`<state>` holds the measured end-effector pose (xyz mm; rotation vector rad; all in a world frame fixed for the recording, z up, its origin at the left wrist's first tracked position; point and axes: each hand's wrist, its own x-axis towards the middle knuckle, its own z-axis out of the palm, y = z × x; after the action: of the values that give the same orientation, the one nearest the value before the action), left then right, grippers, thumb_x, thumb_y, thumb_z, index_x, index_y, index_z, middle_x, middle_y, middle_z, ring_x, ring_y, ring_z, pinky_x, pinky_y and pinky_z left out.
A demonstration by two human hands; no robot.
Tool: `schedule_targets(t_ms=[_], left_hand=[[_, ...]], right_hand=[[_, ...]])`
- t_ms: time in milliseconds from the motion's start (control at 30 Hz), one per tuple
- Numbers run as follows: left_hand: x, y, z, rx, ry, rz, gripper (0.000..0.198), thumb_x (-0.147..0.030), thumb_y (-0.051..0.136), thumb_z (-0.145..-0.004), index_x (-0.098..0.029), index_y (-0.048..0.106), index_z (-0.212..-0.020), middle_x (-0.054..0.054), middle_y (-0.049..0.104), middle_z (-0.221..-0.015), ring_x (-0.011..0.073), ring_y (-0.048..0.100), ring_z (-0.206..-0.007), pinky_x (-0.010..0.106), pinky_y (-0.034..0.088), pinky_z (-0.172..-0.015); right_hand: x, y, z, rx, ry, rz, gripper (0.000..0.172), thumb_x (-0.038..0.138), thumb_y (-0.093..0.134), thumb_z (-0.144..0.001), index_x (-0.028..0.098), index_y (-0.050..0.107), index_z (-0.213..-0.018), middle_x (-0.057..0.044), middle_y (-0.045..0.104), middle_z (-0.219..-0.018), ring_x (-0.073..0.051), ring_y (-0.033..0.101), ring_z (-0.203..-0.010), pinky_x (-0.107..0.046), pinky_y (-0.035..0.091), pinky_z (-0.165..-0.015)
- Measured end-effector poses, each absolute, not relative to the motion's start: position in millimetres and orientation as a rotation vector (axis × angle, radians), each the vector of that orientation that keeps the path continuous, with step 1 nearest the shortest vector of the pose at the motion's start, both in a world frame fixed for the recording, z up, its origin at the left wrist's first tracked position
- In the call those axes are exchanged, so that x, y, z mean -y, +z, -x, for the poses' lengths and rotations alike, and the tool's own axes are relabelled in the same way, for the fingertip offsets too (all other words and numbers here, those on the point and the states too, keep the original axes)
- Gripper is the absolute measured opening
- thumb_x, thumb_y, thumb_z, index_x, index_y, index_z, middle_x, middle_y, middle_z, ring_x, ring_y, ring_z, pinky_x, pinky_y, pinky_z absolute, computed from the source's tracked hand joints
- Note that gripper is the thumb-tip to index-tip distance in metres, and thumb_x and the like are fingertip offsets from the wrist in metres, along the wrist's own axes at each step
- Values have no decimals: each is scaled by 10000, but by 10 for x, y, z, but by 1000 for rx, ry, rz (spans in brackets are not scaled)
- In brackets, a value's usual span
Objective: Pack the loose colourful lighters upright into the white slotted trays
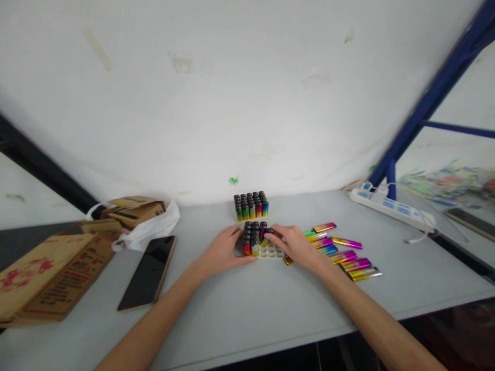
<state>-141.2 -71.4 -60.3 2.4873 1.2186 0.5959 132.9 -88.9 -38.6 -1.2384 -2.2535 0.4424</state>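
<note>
A white tray with small square slots lies on the table, its left part filled with upright lighters. My left hand curves around the tray's left side, thumb along its front edge and fingers behind. My right hand pinches a lighter with a black top, tilted over the slots beside the standing ones. Behind stands a second block of upright lighters with coloured bodies. To the right of my right hand, several loose metallic lighters lie flat in yellow, pink and blue.
A black-screened phone lies left of my left forearm. Further left are a cardboard box, a smaller carton and a white plastic bag. A white power strip with cables sits at the right, near a blue metal frame.
</note>
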Motion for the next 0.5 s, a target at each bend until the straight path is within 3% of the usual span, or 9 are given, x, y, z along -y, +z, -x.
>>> schedule_targets(t_ms=[200,367,500], left_hand=[[702,-640,1428,-1218,618,-2483,556,-601,881,-800,-242,702,-1184,103,725,-1257,346,692,-1175,489,563,-1081],[703,-625,1424,-1234,622,-2491,593,-643,863,-798,-230,710,-1195,116,724,-1255,354,696,-1172,497,568,-1078],[701,-611,1412,-1257,607,-2485,623,-691,863,-763,-231,730,-1161,123,729,-1227,370,707,-1148,514,580,-1068]], right_hand=[[905,-300,-1180,2497,112,1380,305,407,604,-1119,165,740,-990,-120,796,-916,-232,717,-769,-308,434,-715],[827,-160,-1518,2389,408,1206,347,416,577,-1126,190,763,-940,-72,770,-865,-215,689,-771,-314,472,-756],[876,-34,-2005,2326,614,1151,290,438,636,-1078,223,810,-992,-75,777,-966,-243,711,-873,-365,533,-862]])
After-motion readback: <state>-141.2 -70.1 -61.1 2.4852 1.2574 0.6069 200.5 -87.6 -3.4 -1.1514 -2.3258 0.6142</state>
